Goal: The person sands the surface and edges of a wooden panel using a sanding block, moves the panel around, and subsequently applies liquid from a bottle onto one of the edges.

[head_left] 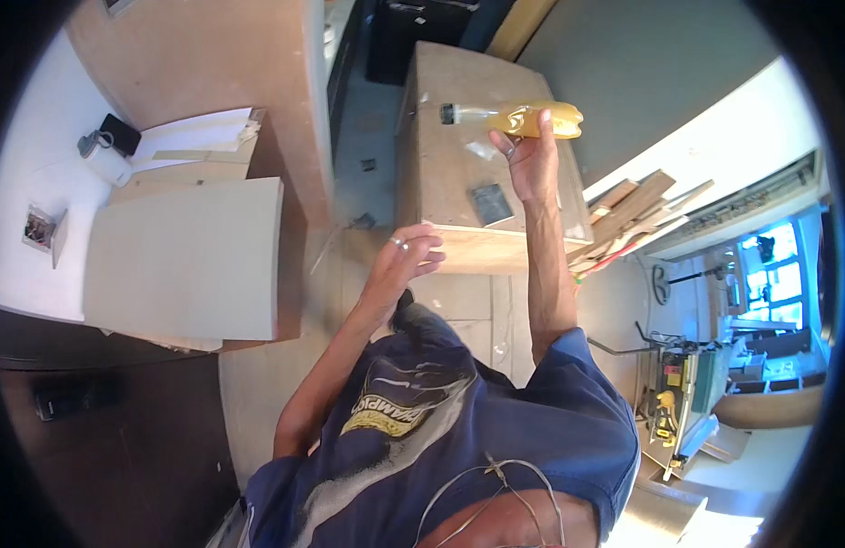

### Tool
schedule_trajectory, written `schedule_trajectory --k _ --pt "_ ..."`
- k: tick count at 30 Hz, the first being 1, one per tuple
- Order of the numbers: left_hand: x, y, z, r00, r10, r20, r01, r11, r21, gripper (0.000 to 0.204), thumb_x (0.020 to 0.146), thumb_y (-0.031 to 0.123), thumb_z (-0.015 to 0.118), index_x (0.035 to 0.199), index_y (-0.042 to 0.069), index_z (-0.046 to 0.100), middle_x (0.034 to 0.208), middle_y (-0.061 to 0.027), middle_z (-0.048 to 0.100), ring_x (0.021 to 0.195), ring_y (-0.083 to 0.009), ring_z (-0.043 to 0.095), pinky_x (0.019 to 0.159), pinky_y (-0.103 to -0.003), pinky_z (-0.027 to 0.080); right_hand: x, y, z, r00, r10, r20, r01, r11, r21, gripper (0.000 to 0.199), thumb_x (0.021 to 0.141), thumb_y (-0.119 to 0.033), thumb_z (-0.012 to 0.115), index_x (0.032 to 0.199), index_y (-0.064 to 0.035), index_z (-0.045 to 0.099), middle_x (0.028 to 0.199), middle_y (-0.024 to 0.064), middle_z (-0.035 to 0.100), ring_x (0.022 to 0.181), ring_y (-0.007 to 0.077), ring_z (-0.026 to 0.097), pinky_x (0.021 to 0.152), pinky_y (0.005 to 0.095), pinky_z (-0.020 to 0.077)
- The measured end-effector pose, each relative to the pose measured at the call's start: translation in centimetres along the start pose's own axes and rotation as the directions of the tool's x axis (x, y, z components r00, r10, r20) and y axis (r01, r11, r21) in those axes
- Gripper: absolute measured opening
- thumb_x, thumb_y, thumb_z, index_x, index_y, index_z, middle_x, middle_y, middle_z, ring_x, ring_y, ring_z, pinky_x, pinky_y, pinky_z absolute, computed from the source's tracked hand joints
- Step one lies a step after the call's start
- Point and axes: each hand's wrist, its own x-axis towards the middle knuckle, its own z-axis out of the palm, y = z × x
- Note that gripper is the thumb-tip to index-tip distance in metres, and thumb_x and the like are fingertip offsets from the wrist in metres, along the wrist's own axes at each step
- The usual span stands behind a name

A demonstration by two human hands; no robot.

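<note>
Yellow bottle, dark-capped, lies gripped in the right hand above the wooden bench; fingers hide its middle. Left hand hangs open, empty, near the bench's front edge.

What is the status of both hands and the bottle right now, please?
Right hand shut on yellow bottle, held sideways above wooden bench. Left hand open, empty, at bench's near edge. Small dark block on bench; nothing blocking.
</note>
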Motion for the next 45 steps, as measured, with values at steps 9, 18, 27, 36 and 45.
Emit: schedule_trajectory --k 9,18,27,36,45 --pt "-5.1 0.5 3.7 0.978 0.159 0.134 -0.175 0.978 0.113 0.030 0.106 0.019 0.055 0.131 0.001 0.054 0.118 -0.0121 0.066 0.109 -0.0200 0.065 0.100 -0.037 0.053 -4.4 -7.8 -1.9 0.999 -0.005 0.035 -0.010 0.916 0.401 0.043 0.094 -0.044 0.074 0.118 -0.0114 0.059 0.110 0.0062 0.069 0.096 0.0181 0.069 0.068 0.0283 0.0611" --pt "-5.6 1.8 12.7 0.897 0.311 0.314 -0.387 0.896 0.217 0.026 0.106 0.013 0.055 0.127 -0.002 0.056 0.112 -0.0147 0.068 0.105 -0.0201 0.067 0.096 -0.034 0.054 -12.4 -12.2 -5.6 0.999 0.028 0.019 -0.034 0.823 0.567 0.051 0.091 -0.047 0.076 0.118 -0.0077 0.058 0.109 0.0119 0.069 0.088 0.0204 0.071 0.064 0.0278 0.0624" --pt "-9.3 -4.2 18.8 0.878 0.168 0.448 -0.278 0.941 0.192 0.024 0.105 0.013 0.056 0.125 -0.001 0.058 0.111 -0.0123 0.068 0.105 -0.0190 0.067 0.096 -0.035 0.054 -20.3 -19.3 -12.4 0.984 -0.137 -0.117 0.169 0.930 0.326 0.050 0.094 -0.050 0.072 0.118 -0.0069 0.059 0.106 0.0120 0.069 0.088 0.0205 0.069 0.069 0.0318 0.0597" --pt "-13.5 -3.8 14.1 0.946 0.089 0.311 -0.204 0.911 0.359 0.024 0.106 0.017 0.058 0.123 0.001 0.061 0.109 -0.0090 0.068 0.104 -0.0161 0.066 0.096 -0.033 0.054 -20.3 -25.2 -11.5 0.968 -0.245 0.056 0.227 0.758 -0.611 0.065 0.093 -0.046 0.072 0.131 0.0032 0.056 0.121 0.0159 0.066 0.110 0.0269 0.067 0.090 0.0416 0.0564" --pt "-17.7 1.7 2.8 0.964 0.255 0.081 -0.263 0.848 0.460 0.028 0.107 0.020 0.054 0.126 0.000 0.059 0.114 -0.0137 0.068 0.105 -0.0204 0.067 0.097 -0.036 0.054 -17.5 -19.2 -4.8 0.996 -0.084 0.020 0.082 0.843 -0.532 0.055 0.092 -0.040 0.076 0.127 -0.0009 0.057 0.112 0.0135 0.069 0.103 0.0243 0.070 0.082 0.0423 0.0606"
